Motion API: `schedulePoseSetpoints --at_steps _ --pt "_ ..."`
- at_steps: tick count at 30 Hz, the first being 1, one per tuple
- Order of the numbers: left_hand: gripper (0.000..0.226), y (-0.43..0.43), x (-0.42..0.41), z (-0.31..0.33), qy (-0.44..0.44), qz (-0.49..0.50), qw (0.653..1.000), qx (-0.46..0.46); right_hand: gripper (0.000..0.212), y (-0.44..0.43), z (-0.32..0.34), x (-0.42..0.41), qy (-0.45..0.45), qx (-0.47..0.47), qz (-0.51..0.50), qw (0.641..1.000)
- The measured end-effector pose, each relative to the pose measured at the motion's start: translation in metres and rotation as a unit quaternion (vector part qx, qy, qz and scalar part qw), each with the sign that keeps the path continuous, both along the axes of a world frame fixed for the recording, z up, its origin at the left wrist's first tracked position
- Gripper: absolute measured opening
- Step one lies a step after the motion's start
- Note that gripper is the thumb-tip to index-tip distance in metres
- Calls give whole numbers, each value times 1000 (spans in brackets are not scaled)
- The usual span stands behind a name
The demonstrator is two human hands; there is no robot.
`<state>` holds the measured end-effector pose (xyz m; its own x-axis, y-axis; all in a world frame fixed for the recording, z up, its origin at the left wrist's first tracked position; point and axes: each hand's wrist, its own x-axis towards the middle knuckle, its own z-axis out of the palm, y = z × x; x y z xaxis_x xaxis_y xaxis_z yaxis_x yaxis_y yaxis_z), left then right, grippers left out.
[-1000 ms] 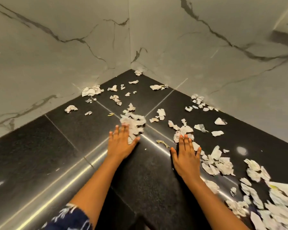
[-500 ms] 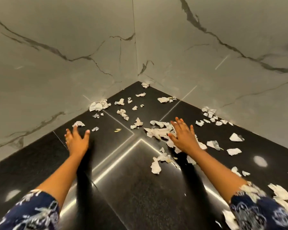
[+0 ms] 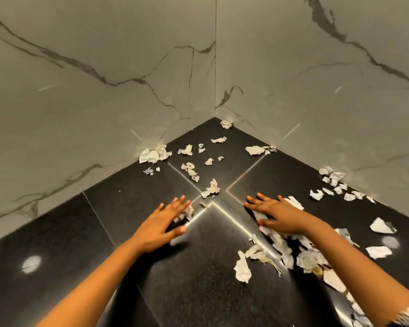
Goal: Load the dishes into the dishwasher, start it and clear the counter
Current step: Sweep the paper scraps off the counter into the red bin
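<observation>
Black counter (image 3: 57, 232), left hand (image 3: 162, 224) and right hand (image 3: 279, 214) splayed flat on paper scraps (image 3: 242, 267)

The black polished stone counter (image 3: 57, 232) is carrying torn paper scraps (image 3: 189, 171) all over. One crumpled scrap (image 3: 210, 188) is lying just past the fingertips, between the left hand (image 3: 158, 223) and the right hand (image 3: 281, 215). Another scrap (image 3: 189, 212) is peeking out from under the left fingers (image 3: 172, 205). A heap of scraps (image 3: 281, 246) is lying behind the right fingers (image 3: 257, 200), and smaller bits (image 3: 335, 182) are lying well out to their right.
</observation>
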<state>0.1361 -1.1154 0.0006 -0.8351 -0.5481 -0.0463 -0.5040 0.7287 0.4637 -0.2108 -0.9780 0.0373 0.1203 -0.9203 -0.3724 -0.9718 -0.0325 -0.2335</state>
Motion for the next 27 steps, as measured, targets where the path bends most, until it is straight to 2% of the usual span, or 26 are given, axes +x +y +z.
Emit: schedulePoseSetpoints --at_steps 2,4,5,7,9,12,15,17,19,21,23,24,25,26,27 --pt "71 -5 4 -2 100 36 992 74 42 -5 10 -9 -67 -49 -25 996" --pt "72 -31 3 -6 180 165 967 78 34 -29 13 -12 -141 -159 -78 974" --pt "71 -51 1 -7 189 234 952 56 36 -49 10 -14 -148 -192 -105 965" --pt "66 -92 -8 -6 175 334 926 16 48 -92 -2 -19 -127 -196 -144 962" --pt "63 -126 -19 -5 150 353 923 -21 62 -131 -19 -23 -82 -188 -191 960" --pt "71 -166 -36 -10 47 296 952 -66 68 -183 -35 -34 12 -201 -235 951" --pt "86 -180 -47 -8 -37 209 973 -92 63 -213 -36 -37 58 -166 -206 963" --pt "88 -175 -56 -4 -40 130 987 -88 58 -211 -35 -36 28 -165 -148 975" --pt "78 -153 -68 -1 -20 38 996 -84 58 -188 -30 -31 -37 -168 -90 981" --pt "68 -123 -76 1 28 -36 998 -40 56 -154 -26 -30 -115 -146 -64 980" --pt "68 -99 -73 -1 116 -40 992 21 44 -120 -18 -32 -257 -122 -111 952" --pt "67 -94 -69 -3 170 3 985 32 36 -108 -13 -33 -351 -121 -167 913" --pt "65 -93 -65 -4 221 79 972 33 31 -102 -7 -34 -432 -142 -225 861" --pt "62 -97 -63 -4 251 175 952 28 28 -104 -3 -34 -464 -189 -271 822" --pt "59 -105 -64 -5 256 265 929 31 26 -113 -1 -36 -445 -236 -293 813"
